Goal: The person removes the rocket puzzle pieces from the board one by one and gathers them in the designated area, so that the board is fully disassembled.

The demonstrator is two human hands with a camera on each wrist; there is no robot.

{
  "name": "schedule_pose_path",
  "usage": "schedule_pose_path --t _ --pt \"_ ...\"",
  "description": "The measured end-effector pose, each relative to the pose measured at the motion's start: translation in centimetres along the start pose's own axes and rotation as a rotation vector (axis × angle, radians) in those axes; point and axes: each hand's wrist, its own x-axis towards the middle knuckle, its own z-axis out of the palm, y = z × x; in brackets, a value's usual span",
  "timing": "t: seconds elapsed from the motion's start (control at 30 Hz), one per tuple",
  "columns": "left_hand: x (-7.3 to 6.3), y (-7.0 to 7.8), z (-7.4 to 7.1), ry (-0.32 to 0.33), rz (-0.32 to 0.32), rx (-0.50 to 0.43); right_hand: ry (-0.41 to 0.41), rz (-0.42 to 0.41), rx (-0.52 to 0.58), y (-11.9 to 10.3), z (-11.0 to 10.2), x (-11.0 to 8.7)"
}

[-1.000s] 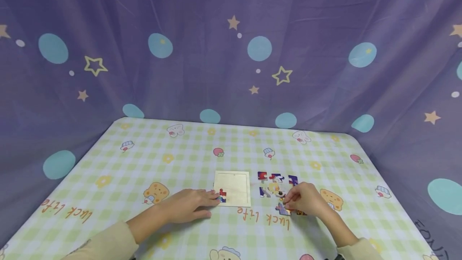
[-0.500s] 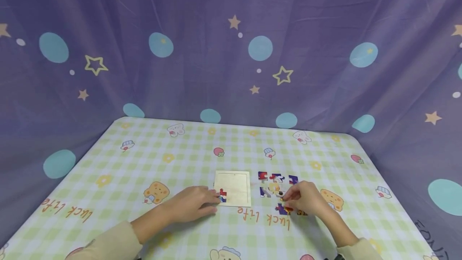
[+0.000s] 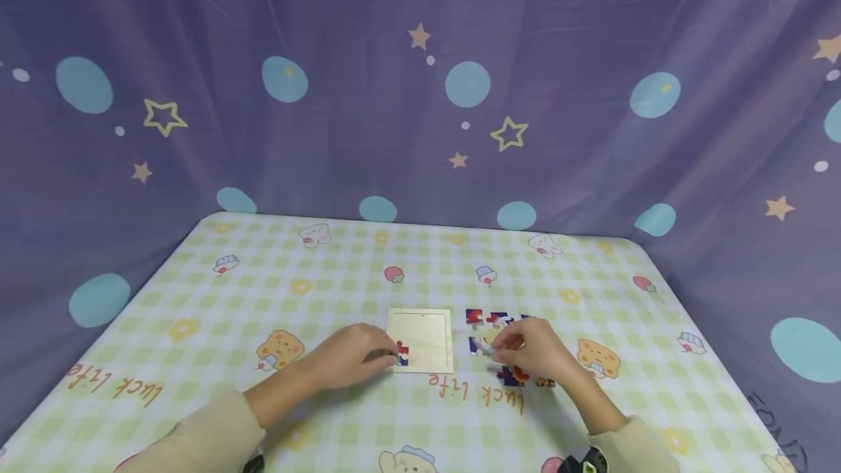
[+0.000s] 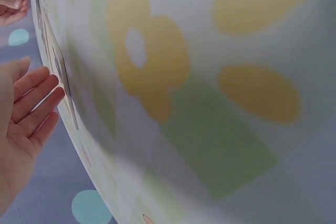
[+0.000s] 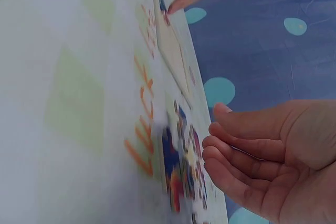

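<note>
A pale wooden puzzle tray [image 3: 427, 341] lies mid-table in the head view. One red and blue jigsaw piece [image 3: 402, 354] sits in its lower left corner. My left hand [image 3: 348, 358] is at that corner, its fingertips by the piece; in the left wrist view its fingers [image 4: 37, 95] are loosely extended. Over the loose jigsaw pieces right of the tray hovers my right hand [image 3: 535, 349], hiding some of them. Its thumb and fingers [image 5: 236, 169] are bent gently toward each other in the right wrist view, and no piece shows between them.
Loose pieces lie around the right hand: a red one [image 3: 474, 317] at upper left, a dark blue one [image 3: 510, 377] nearest me, and several more. A checked cloth [image 3: 342, 429] covers the table. A purple curtain [image 3: 368, 130] hangs behind it.
My right hand has moved left and slightly away from me, from the right side of the loose pieces to over their middle. My left hand has shifted slightly at the tray's corner.
</note>
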Motion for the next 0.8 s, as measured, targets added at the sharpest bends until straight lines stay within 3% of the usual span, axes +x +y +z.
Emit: schedule_pose_path --t 0.43,0.8 --pt "0.8 -0.6 0.0 0.027 -0.001 0.025 -0.018 -0.11 0.019 -2.9 2.6 3.5" --pt "1.2 -1.7 -0.1 -0.02 -0.029 0.021 -0.07 -0.097 0.054 -5.0 4.6 4.7"
